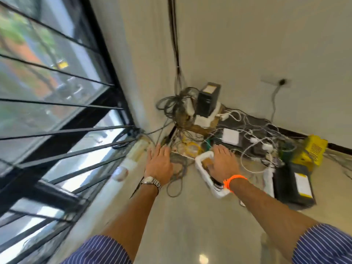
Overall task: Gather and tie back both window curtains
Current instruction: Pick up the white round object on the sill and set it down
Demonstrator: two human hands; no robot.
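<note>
No curtain shows in the head view. Both my arms reach forward and down, palms facing the floor corner. My left hand [159,162], with a metal watch on its wrist, is flat with fingers apart and holds nothing. My right hand [222,163], with an orange band on its wrist, is also spread and holds nothing. A black-framed window [57,103] with horizontal bars fills the left side, its glass uncovered.
A tangle of cables [179,109] fills the room corner below my hands. Black boxes [208,100], a white device [230,136], a white foam frame [204,169], a yellow unit [312,152] and a black battery box [294,184] sit on the floor. A wall socket [282,81] is on the right wall.
</note>
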